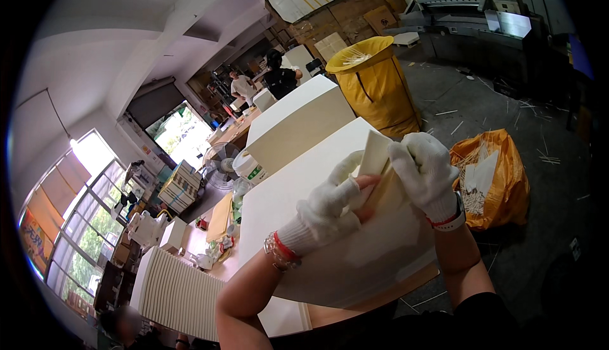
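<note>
My left hand [333, 201], in a white knit glove with bare fingertips, bends round a raised, folded-looking corner of white paper [375, 150]. My right hand [426, 169], gloved in white too, closes on the other side of that corner. Its fingertips are partly hidden behind the paper. Both hands are above a large stack of white sheets [279, 201] on the table in front of me. How many sheets they pinch, I cannot tell.
Behind lies another thick white stack [298, 121]. A yellow bag [377, 90] and an orange bag of paper scraps [495, 182] stand on the floor at right. Layered white stacks [181, 293], a white bucket [249, 167] and a fan [221, 163] are leftward. Two people [280, 80] work farther back.
</note>
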